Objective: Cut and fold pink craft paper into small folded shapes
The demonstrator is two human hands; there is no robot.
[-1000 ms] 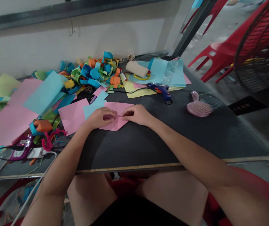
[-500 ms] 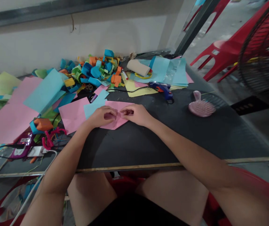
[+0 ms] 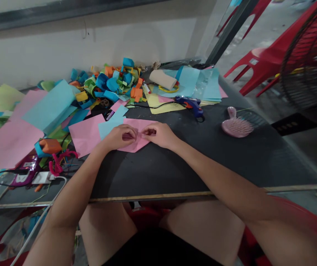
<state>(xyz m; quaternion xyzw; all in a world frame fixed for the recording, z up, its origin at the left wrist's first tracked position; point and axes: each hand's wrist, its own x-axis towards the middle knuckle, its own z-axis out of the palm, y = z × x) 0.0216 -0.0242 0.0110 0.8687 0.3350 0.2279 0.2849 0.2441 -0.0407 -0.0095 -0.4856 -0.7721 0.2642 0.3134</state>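
Note:
A creased sheet of pink paper [image 3: 136, 146] lies on the dark table in front of me. My left hand [image 3: 122, 136] has its fingers curled in a pinch on the paper near its middle. Close by, fingertips almost meeting the left ones, my right hand [image 3: 158, 133] pinches the same sheet from the right. Both hands partly cover the paper, so the fold between the fingertips is hard to make out. Just left of it are a light blue piece of paper [image 3: 107, 129] and another pink sheet [image 3: 85, 135].
Behind lie a heap of coloured paper pieces [image 3: 111, 85], a beige roll [image 3: 162, 79] and a blue glue gun [image 3: 193, 105]. A pink hairbrush [image 3: 236, 127] rests at right, near a fan [image 3: 310, 55]. Leftward are large paper sheets [image 3: 17, 133] and a purple device [image 3: 27, 171] with cables.
Both hands stay pinched on the pink paper with hardly any movement. The light blue sheet at the far left has shifted slightly leftward.

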